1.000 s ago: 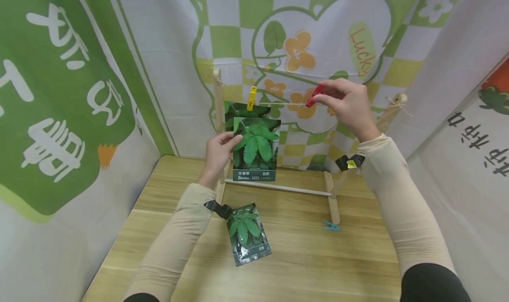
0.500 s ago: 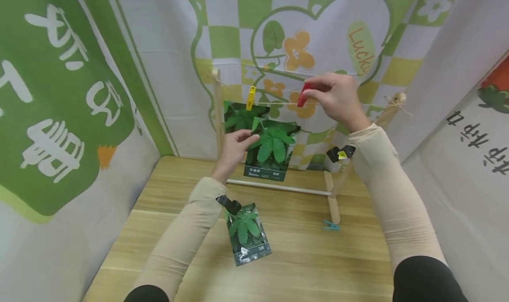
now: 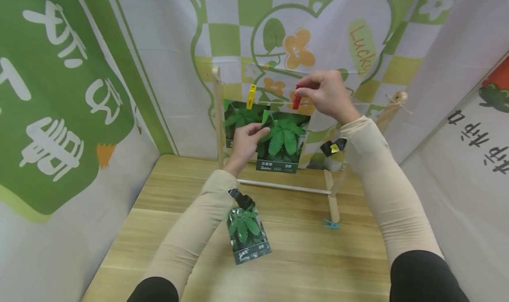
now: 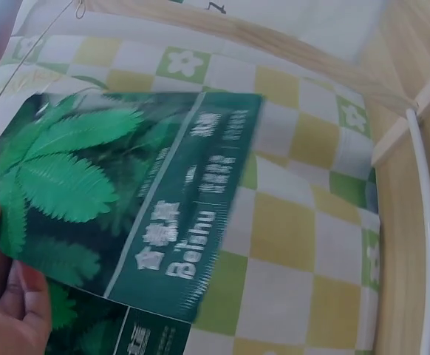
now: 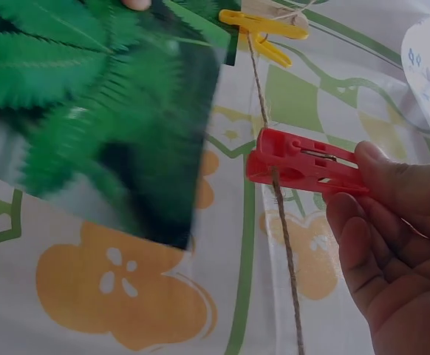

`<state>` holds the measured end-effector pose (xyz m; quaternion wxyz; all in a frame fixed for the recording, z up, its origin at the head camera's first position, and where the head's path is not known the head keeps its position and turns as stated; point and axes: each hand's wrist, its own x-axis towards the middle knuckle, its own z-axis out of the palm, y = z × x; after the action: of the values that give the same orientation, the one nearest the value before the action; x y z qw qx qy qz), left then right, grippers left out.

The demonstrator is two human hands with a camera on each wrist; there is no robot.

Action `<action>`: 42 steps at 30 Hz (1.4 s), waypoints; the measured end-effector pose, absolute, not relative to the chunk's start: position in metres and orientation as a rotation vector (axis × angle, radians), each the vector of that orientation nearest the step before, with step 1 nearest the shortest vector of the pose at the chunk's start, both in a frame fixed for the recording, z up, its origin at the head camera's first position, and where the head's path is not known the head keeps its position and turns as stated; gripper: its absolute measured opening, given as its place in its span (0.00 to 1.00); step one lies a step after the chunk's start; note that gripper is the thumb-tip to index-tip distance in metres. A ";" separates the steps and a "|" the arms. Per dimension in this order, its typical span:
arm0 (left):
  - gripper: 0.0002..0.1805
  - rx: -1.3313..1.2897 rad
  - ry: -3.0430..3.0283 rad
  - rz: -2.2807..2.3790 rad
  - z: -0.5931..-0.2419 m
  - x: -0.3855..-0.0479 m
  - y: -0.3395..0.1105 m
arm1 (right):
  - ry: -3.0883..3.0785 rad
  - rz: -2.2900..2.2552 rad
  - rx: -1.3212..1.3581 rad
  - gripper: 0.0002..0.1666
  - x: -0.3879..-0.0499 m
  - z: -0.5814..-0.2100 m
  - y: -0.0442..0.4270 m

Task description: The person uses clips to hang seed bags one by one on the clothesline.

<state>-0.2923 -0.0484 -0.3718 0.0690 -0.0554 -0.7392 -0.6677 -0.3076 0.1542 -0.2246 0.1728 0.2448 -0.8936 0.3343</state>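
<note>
The person's left hand (image 3: 245,145) pinches a green packet (image 3: 283,139) by its left edge near the upper corner, thumb on the printed front and fingers behind; held so, the packet hangs nearly upright with most of its top edge free. It is in the air just below the string (image 5: 286,235), which is tied between 2 wooden posts (image 3: 389,113).

The right hand (image 3: 328,94) grasps a red clothespin (image 5: 311,164) at its handle end between thumb and fingers, a hold that turns its mouth to the string; whether it bites the string cannot be told. In the right wrist view, clothespin and green packet are apart.

To the left, a yellow clothespin (image 3: 251,97) fixes a 2nd packet (image 3: 243,116) to the string by its top edge, partly behind the green packet. A 3rd packet (image 3: 248,236) lies face up on the near part of the table (image 3: 318,262). A blue clothespin (image 3: 331,224) lies beside the frame's right foot (image 3: 333,205), seemingly within easy reach. Low down, a white rod (image 3: 286,187) spans the frame, presumably bracing it.
</note>
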 end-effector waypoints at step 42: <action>0.17 -0.224 -2.056 -2.091 -0.374 -0.293 -0.034 | -2.723 0.990 0.712 0.22 -0.311 -0.242 0.166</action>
<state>-0.2933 -0.0345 -0.3741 0.0999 -0.0758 -0.6955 -0.7075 -0.3108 0.1657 -0.2415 0.0787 0.2380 -0.9098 0.3308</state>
